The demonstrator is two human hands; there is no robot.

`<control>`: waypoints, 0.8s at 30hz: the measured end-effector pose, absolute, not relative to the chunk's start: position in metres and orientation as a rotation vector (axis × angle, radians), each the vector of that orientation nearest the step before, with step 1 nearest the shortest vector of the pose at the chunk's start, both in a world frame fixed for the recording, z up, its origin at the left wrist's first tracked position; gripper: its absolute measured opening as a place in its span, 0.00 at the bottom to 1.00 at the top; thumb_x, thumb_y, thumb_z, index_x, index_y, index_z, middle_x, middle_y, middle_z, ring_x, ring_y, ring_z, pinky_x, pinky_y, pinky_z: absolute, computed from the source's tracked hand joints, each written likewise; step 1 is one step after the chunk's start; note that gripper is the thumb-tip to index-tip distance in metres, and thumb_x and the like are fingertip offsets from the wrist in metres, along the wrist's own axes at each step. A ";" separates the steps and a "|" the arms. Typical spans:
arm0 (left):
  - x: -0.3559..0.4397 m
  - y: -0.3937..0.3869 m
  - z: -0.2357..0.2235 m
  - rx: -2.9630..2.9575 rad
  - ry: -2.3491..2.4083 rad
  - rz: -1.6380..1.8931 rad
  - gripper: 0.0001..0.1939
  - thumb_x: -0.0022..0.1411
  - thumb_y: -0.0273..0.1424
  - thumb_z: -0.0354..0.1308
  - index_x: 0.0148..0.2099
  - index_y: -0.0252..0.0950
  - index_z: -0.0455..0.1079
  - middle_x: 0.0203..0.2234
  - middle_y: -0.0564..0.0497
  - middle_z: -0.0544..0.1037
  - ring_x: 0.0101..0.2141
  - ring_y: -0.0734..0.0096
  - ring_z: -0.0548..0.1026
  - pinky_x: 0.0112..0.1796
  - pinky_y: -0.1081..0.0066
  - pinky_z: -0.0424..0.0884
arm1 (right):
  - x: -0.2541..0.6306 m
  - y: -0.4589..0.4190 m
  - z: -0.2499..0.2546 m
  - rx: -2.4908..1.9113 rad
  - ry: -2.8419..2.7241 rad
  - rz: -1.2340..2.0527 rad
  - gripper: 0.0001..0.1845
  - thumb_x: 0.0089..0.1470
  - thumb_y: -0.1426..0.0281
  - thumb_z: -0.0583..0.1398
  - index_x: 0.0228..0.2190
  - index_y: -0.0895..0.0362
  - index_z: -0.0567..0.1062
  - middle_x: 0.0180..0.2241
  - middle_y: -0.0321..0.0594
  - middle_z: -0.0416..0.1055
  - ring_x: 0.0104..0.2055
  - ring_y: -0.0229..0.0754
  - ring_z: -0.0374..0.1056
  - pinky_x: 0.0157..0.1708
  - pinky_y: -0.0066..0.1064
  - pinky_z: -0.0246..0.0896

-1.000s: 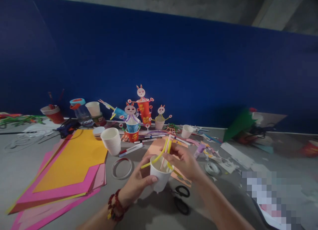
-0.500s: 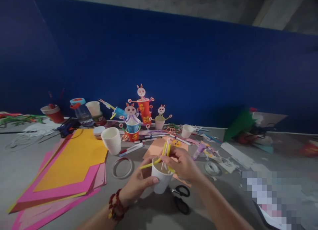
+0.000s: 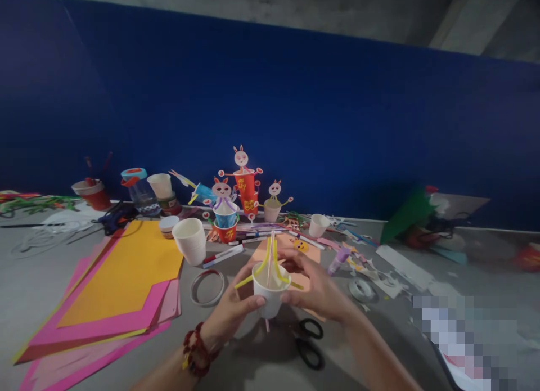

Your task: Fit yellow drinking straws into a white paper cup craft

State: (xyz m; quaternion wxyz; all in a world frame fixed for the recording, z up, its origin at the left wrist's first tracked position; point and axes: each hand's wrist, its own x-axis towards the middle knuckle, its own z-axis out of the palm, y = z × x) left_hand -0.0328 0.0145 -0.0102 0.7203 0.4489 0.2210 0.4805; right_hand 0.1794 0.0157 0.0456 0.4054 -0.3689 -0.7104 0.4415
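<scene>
A white paper cup (image 3: 270, 304) is held between my two hands, above the table. My left hand (image 3: 230, 309) grips its left side, thumb on the front. My right hand (image 3: 316, 284) closes on the right side, its thumb also at the front. Two yellow bent strips (image 3: 275, 261) rise together from inside the cup and fold out over opposite rims. Between them stands a thin pale pink stick (image 3: 270, 253), and a pale tip shows below the cup's base. Black-handled scissors (image 3: 310, 343) lie just right of the cup; their blades are mostly hidden.
Behind are cup figures with rabbit faces (image 3: 241, 157), markers (image 3: 223, 255) and another white cup (image 3: 189, 242). Coloured paper (image 3: 126, 267) and a tape ring (image 3: 206, 287) lie left. A purple glue stick (image 3: 340, 260), clear tape (image 3: 361, 290) and paper scraps are right.
My right hand has left the yellow strips and stick and now holds the cup's right side. One yellow strip now sticks out over the right rim, and the tip below the cup has come into view.
</scene>
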 end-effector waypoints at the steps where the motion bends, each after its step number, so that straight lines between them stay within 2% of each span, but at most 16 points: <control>1: -0.033 0.015 -0.011 0.994 0.491 1.074 0.39 0.51 0.33 0.72 0.64 0.43 0.63 0.54 0.43 0.77 0.52 0.52 0.74 0.48 0.64 0.71 | 0.179 0.015 0.042 -0.933 -1.798 1.118 0.38 0.47 0.57 0.71 0.56 0.53 0.67 0.56 0.46 0.68 0.54 0.51 0.68 0.57 0.44 0.62; 5: -0.034 0.019 -0.012 1.012 0.484 1.086 0.44 0.49 0.35 0.74 0.66 0.48 0.61 0.62 0.43 0.69 0.58 0.46 0.69 0.55 0.57 0.67 | 0.177 0.015 0.032 -0.928 -1.779 1.087 0.31 0.51 0.64 0.68 0.55 0.54 0.67 0.55 0.46 0.69 0.53 0.49 0.70 0.55 0.42 0.64; 7: -0.039 0.024 -0.010 1.038 0.503 1.102 0.43 0.50 0.36 0.73 0.65 0.50 0.61 0.63 0.44 0.67 0.59 0.46 0.68 0.55 0.56 0.67 | 0.177 0.015 0.030 -0.937 -1.771 1.053 0.28 0.52 0.66 0.68 0.53 0.54 0.69 0.55 0.46 0.70 0.53 0.49 0.70 0.55 0.42 0.65; 12: -0.057 0.040 0.004 1.242 0.552 1.147 0.35 0.55 0.38 0.70 0.63 0.44 0.65 0.58 0.41 0.73 0.58 0.48 0.69 0.56 0.55 0.67 | 0.177 0.018 0.025 -1.011 -1.768 0.990 0.31 0.49 0.66 0.69 0.53 0.55 0.68 0.54 0.46 0.71 0.52 0.50 0.70 0.54 0.43 0.65; 16: -0.063 0.043 0.021 1.674 0.817 1.061 0.34 0.51 0.34 0.73 0.59 0.43 0.68 0.56 0.43 0.74 0.57 0.49 0.71 0.58 0.56 0.65 | 0.175 0.022 0.016 -0.951 -1.838 0.944 0.31 0.51 0.65 0.68 0.55 0.54 0.68 0.54 0.46 0.70 0.52 0.49 0.70 0.54 0.41 0.65; 20: -0.058 0.038 0.028 1.929 0.989 0.964 0.25 0.54 0.36 0.70 0.53 0.41 0.73 0.52 0.44 0.78 0.52 0.49 0.74 0.53 0.56 0.70 | 0.174 0.024 0.013 -0.967 -1.875 0.888 0.31 0.51 0.64 0.68 0.55 0.54 0.68 0.54 0.46 0.71 0.53 0.49 0.69 0.54 0.42 0.64; 22: -0.056 0.036 0.026 1.958 1.026 1.008 0.25 0.54 0.37 0.69 0.54 0.41 0.72 0.52 0.44 0.78 0.52 0.50 0.74 0.53 0.57 0.70 | 0.173 0.025 0.019 -0.951 -1.867 0.857 0.29 0.52 0.62 0.68 0.54 0.54 0.69 0.53 0.46 0.71 0.53 0.49 0.69 0.54 0.41 0.64; 24: -0.055 0.035 0.023 1.967 1.031 1.067 0.27 0.55 0.36 0.69 0.57 0.42 0.71 0.53 0.44 0.77 0.53 0.50 0.73 0.54 0.57 0.69 | 0.169 0.026 0.029 -0.923 -1.816 0.810 0.22 0.55 0.62 0.65 0.50 0.54 0.72 0.49 0.45 0.73 0.51 0.48 0.69 0.53 0.40 0.64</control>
